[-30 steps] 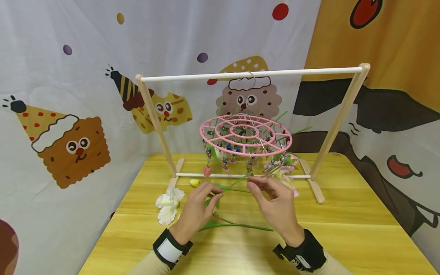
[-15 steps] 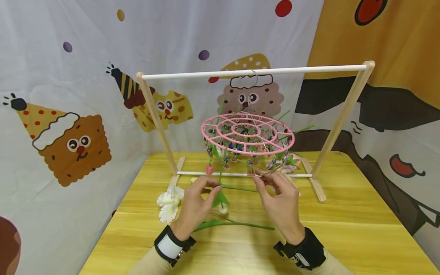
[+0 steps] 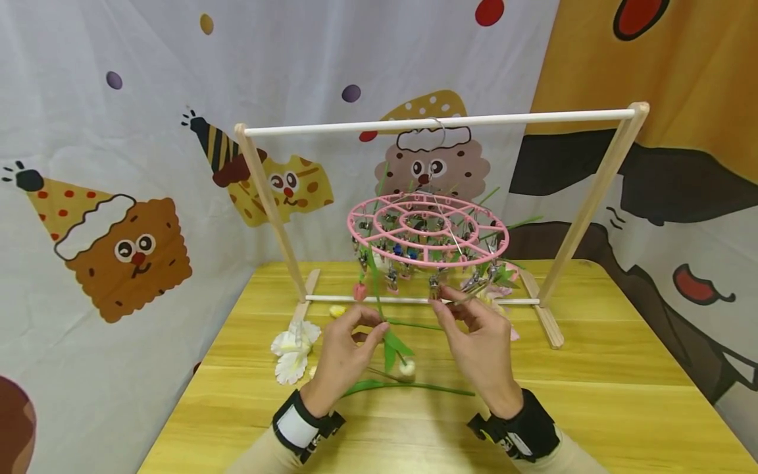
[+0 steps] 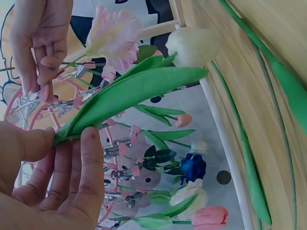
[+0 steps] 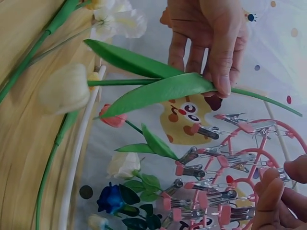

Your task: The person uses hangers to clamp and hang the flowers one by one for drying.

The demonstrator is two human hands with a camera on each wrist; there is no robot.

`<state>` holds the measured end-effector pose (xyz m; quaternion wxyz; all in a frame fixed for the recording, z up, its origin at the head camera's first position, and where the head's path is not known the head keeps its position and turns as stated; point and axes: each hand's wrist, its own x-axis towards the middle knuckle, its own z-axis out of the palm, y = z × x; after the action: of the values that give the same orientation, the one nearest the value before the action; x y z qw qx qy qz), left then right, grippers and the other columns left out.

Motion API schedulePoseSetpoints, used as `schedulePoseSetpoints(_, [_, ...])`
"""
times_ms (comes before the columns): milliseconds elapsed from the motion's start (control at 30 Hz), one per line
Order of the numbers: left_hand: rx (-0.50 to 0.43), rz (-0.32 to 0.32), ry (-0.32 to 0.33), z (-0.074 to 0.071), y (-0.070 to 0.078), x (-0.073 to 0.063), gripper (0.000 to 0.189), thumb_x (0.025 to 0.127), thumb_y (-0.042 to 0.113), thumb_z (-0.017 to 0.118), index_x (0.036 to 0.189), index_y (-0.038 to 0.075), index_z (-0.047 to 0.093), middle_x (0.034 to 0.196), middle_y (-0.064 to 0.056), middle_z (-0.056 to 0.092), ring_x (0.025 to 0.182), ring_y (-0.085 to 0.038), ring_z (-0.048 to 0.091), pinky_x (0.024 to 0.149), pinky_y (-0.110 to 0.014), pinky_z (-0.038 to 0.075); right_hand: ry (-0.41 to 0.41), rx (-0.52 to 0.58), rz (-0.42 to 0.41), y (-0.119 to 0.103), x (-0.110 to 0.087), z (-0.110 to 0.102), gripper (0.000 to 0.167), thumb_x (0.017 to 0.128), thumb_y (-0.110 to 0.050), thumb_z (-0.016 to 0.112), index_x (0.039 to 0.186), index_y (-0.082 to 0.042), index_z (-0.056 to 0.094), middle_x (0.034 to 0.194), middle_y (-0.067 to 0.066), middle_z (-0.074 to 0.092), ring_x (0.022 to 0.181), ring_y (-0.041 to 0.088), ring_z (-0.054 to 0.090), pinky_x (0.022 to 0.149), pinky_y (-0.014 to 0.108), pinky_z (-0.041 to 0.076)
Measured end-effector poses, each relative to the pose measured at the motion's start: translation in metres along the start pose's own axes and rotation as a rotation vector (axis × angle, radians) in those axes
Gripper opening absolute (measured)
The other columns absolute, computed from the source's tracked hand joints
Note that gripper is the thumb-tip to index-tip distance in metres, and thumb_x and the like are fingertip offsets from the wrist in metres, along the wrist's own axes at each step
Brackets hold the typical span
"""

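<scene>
From here, left hand (image 3: 346, 345) pinches white tulip (image 3: 406, 368) by its green stem. Bloom hangs down over worktop (image 3: 622, 421), between both hands. Right hand (image 3: 482, 345) pinches shiny clip (image 3: 434, 288) at front of pink round rack (image 3: 425, 256). Rack hangs from white bar (image 3: 337, 127) of wooden stand (image 3: 594, 201). Blue rose (image 4: 193, 166) and pink tulip (image 4: 210, 218) hang under rack. Frilly white flower (image 3: 293, 352) lies near stand's left foot; long green stem (image 3: 435, 388) lies nearer me.
</scene>
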<state>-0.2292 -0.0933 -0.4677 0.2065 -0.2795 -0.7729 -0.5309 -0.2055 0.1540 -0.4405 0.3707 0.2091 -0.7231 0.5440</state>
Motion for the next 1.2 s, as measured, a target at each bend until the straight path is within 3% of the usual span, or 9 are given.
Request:
schedulePoseSetpoints(300, [-0.033,-0.049,-0.031,0.003,0.005,0.001,0.013,0.110,0.012,0.083,0.121,0.008,0.077,0.115,-0.009,0.084,0.105,-0.027,0.087,0.071,-0.029,0.072,0.004,0.016,0.041,-0.005,0.008,0.000,0.041,0.101,0.009,0.085,0.141,-0.002,0.082,0.111,0.020,0.086,0.084,0.006,0.081,0.073,0.013,0.063])
schedulePoseSetpoints(600, [-0.078,-0.118,-0.059,0.010,0.010,0.001,0.010,0.109,0.013,0.085,0.117,0.013,0.081,0.113,-0.007,0.085,0.105,-0.025,0.086,0.072,-0.030,0.072,0.006,0.029,0.127,-0.008,0.015,0.003,0.041,0.104,0.001,0.086,0.144,-0.009,0.082,0.100,0.013,0.084,0.071,0.006,0.075,0.062,0.020,0.060])
schedulePoseSetpoints(800, [-0.114,-0.144,-0.084,0.016,0.016,0.001,0.008,0.108,0.017,0.086,0.115,0.013,0.083,0.112,-0.007,0.085,0.105,-0.022,0.086,0.076,-0.037,0.075,0.025,0.110,0.143,-0.008,0.017,0.004,0.031,0.104,0.007,0.083,0.134,-0.001,0.083,0.098,0.020,0.084,0.070,0.013,0.077,0.064,0.022,0.063])
schedulePoseSetpoints(967, [-0.119,-0.134,-0.073,0.021,0.018,0.003,0.007,0.108,0.019,0.087,0.113,0.015,0.084,0.112,-0.005,0.086,0.104,-0.019,0.086,0.079,-0.034,0.075,0.032,0.152,0.116,-0.007,0.020,0.003,0.024,0.104,0.010,0.080,0.128,0.009,0.081,0.094,0.025,0.083,0.073,0.009,0.079,0.070,0.020,0.066])
schedulePoseSetpoints(1200, [-0.133,-0.104,-0.056,0.025,0.021,0.006,0.007,0.108,0.018,0.087,0.113,0.013,0.084,0.111,-0.007,0.087,0.102,-0.021,0.087,0.079,-0.030,0.074,0.019,0.141,0.125,-0.008,0.022,0.004,0.026,0.105,0.005,0.083,0.130,0.001,0.082,0.095,0.024,0.083,0.073,0.012,0.078,0.072,0.024,0.068])
